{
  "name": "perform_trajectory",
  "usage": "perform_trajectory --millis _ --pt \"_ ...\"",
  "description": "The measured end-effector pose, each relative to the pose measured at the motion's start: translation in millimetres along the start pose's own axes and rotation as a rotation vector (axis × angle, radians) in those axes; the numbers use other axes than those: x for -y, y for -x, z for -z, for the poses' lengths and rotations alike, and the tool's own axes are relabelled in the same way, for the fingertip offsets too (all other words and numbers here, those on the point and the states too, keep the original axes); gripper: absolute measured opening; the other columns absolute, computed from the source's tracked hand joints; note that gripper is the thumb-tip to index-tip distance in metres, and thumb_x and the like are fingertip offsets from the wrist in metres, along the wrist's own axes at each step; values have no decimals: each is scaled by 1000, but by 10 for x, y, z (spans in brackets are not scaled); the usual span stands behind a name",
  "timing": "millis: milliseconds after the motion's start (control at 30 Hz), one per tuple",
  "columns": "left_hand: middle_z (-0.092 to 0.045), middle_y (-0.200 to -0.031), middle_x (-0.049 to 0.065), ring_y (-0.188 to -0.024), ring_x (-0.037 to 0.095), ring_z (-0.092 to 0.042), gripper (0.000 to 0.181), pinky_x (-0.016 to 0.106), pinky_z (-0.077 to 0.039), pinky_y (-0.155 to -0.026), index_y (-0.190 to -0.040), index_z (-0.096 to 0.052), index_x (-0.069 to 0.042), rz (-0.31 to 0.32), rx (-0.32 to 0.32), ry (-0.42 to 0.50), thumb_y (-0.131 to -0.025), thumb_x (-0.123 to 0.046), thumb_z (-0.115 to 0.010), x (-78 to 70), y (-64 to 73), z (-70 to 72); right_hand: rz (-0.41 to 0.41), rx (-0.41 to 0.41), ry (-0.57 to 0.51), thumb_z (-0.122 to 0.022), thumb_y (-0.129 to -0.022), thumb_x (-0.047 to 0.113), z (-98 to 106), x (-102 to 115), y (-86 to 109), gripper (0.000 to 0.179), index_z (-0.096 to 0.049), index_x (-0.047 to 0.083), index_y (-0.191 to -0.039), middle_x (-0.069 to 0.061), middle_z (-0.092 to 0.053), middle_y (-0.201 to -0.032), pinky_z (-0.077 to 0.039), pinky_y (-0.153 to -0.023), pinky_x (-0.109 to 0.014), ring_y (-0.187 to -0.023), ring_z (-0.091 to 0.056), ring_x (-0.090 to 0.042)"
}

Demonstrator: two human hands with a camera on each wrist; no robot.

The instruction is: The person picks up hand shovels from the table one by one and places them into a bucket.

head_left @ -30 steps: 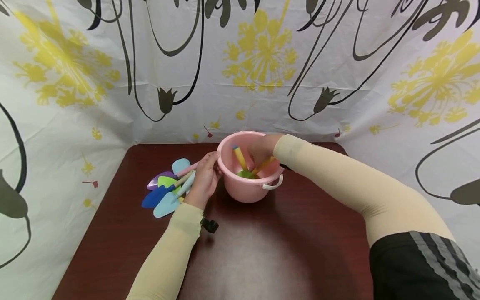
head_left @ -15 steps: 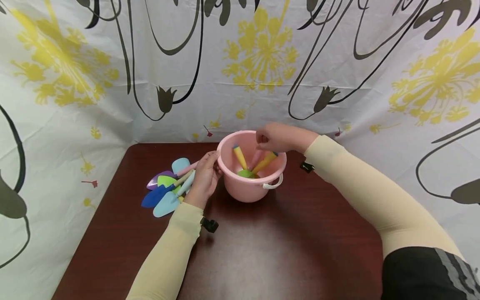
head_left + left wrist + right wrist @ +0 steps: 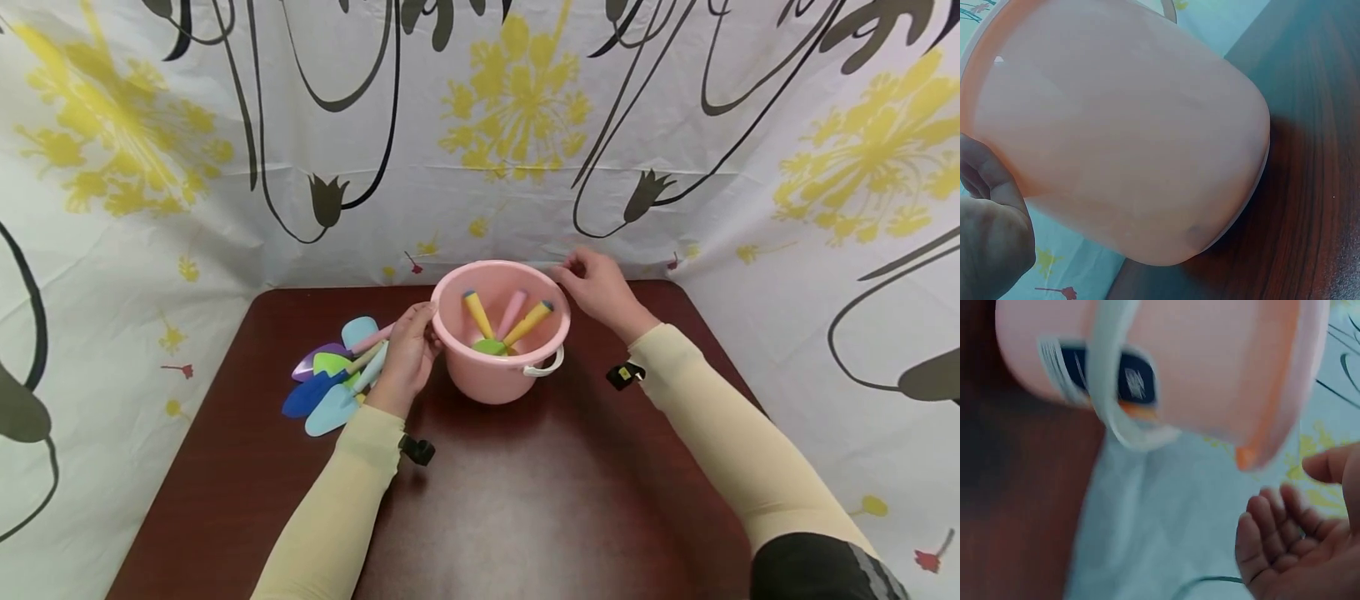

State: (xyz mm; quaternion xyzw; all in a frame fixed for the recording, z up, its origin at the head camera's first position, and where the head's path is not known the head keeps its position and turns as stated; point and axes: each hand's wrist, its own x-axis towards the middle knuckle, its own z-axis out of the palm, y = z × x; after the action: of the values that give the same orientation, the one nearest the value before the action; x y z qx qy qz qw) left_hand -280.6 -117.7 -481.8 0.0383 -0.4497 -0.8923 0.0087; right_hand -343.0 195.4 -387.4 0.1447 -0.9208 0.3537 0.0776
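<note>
A pink bucket (image 3: 483, 382) stands upright on the table, its white handle (image 3: 545, 363) hanging down in front. My left hand (image 3: 407, 354) grips the bucket's left rim; in the left wrist view the fingers bend at the rim beside the pink wall (image 3: 1129, 137). Just off the right rim is my right hand (image 3: 602, 292), holding nothing. In the right wrist view its fingers (image 3: 1269, 531) are loosely bent and apart from the bucket. Inside the bucket, two yellow handles (image 3: 477, 312) with blue ends, a pink handle (image 3: 512, 312) and a green piece (image 3: 489, 346) show; their lower parts are hidden.
Left of the bucket lies a pile of toy shovels, with a dark blue one (image 3: 311, 395), a light blue one (image 3: 330, 413) and a purple one (image 3: 309, 365). The dark red table (image 3: 480, 500) meets a flower-patterned cloth (image 3: 420, 208) behind.
My right hand has come up out of the bucket and moved right, past the rim. The pink handle inside has come into view. My left hand stays on the rim.
</note>
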Motion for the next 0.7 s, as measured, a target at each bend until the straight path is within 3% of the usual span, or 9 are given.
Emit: perform_trajectory --millis 133,233,400,700 --pt "-58 -85 0 -74 13 -50 13 22 -45 -63 -107 -66 -13 -4 -2 -9 -112 -25 -67 -2 7 5 -197 30 -164 -62 -111 47 -134 -76 77 43 -70 6 -121 -12 -71 -104 -53 -78 -35 -95 -67 -31" --pt "-58 -86 0 -74 13 -50 14 22 -45 -64 -108 -66 -13 -1 -8 -18 -112 -26 -67 1 9 6 -275 51 -276 -60 -112 47 -231 -92 118 47 -70 5 -132 -15 -71 -121 -53 -87 -36 -106 -66 -30" --pt "-59 -87 0 -74 14 -51 14 22 -46 -64 -109 -65 -13 6 -5 -28 -113 -26 -66 9 7 1 -347 32 -425 -59 -114 41 -333 -85 182 48 -68 2 -140 -17 -67 -137 -53 -96 -37 -118 -64 -28" --pt "-61 -86 0 -73 15 -52 16 24 -46 -65 -107 -66 -14 -4 -10 -60 -112 -29 -67 7 6 16 -409 -73 -635 -63 -113 33 -478 -94 192 47 -67 0 -146 -19 -66 -144 -58 -92 -28 -120 -67 -23"
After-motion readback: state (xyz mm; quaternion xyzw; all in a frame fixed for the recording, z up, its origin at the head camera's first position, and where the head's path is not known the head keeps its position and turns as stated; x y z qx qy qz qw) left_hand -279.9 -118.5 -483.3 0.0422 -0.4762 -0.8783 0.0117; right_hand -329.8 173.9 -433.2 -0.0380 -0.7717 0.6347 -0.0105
